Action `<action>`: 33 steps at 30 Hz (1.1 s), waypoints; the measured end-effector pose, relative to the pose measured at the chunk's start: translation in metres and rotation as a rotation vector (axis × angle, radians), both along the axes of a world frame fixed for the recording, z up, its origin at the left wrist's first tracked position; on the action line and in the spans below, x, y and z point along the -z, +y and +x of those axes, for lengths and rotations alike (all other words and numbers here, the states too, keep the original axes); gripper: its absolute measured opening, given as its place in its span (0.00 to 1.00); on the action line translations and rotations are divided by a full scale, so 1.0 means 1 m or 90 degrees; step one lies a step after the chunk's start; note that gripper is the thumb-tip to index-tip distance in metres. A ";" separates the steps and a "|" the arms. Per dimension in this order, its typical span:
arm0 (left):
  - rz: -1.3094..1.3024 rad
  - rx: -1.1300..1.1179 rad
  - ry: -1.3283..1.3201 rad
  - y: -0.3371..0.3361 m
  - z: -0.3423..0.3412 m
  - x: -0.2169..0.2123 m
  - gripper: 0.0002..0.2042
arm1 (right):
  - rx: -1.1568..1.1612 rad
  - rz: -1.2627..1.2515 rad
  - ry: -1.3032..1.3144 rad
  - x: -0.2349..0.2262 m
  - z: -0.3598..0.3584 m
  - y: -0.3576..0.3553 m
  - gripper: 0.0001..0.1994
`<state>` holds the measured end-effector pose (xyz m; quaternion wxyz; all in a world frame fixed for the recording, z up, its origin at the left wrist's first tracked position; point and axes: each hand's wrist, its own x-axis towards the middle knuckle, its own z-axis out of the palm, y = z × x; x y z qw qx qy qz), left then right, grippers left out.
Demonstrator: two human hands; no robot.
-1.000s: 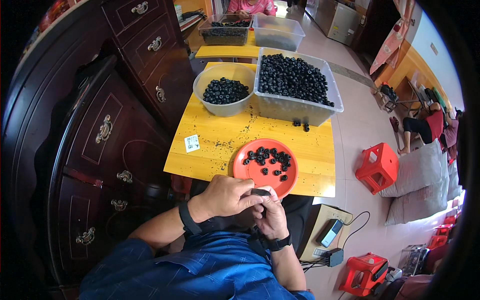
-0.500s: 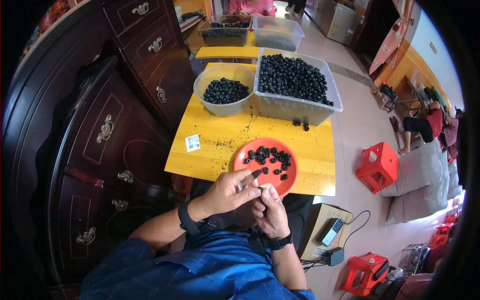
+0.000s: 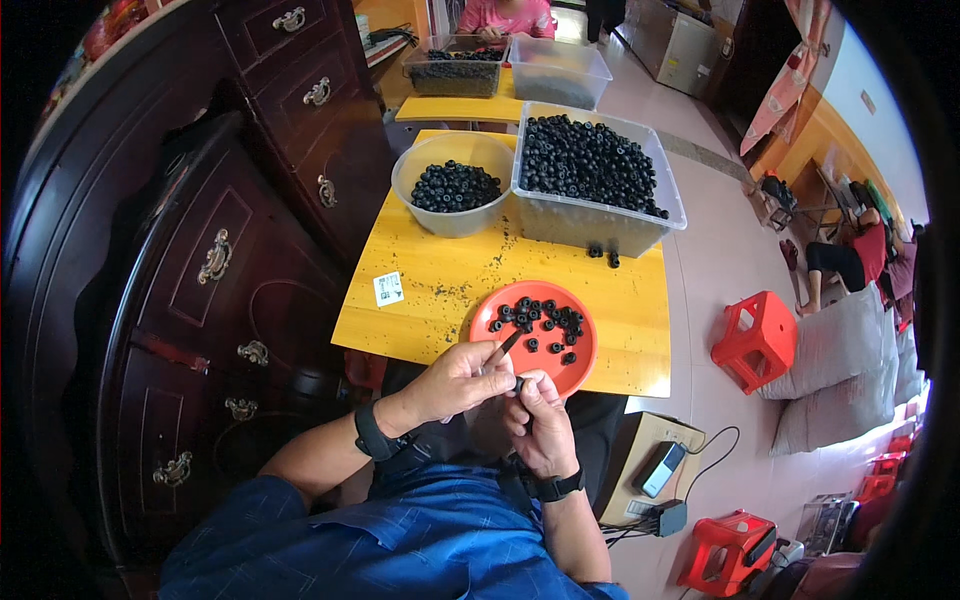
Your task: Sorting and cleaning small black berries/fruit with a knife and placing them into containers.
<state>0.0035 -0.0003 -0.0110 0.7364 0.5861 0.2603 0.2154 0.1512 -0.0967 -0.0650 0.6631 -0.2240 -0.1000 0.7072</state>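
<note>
Pinching a thin dark tool (image 3: 503,347), left hand (image 3: 455,381) hides what right hand (image 3: 540,425) fingers pinch.

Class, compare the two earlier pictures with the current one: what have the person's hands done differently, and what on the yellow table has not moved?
The left hand has turned so its thin dark tool now points up toward the orange plate; earlier it lay hidden between the hands. The right hand stays close against it, pinching a small black piece. The round bowl, the clear tub and the plate's black pieces have not moved.
</note>
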 end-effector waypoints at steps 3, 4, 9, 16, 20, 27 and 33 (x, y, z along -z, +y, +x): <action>0.147 -0.031 -0.015 0.001 0.002 0.012 0.08 | 0.000 -0.010 -0.013 -0.002 -0.001 0.000 0.04; 0.149 -0.033 -0.015 -0.001 0.003 0.010 0.08 | -0.001 -0.008 -0.031 0.000 -0.001 0.000 0.03; 0.509 -0.072 0.231 0.006 0.001 -0.001 0.12 | 0.015 -0.027 -0.079 0.004 -0.003 0.006 0.04; 0.665 -0.345 0.261 0.098 0.006 -0.042 0.12 | 0.021 -0.146 0.108 0.007 0.003 0.009 0.13; 0.712 -0.365 0.258 0.114 0.003 -0.055 0.15 | 0.032 -0.138 0.220 0.011 0.012 0.009 0.17; 0.562 -0.017 0.263 0.005 0.018 -0.020 0.11 | 0.010 0.050 0.397 0.025 0.020 0.012 0.25; 0.619 -0.040 0.310 -0.015 0.021 0.002 0.11 | 0.075 -0.060 0.252 0.000 0.012 0.015 0.26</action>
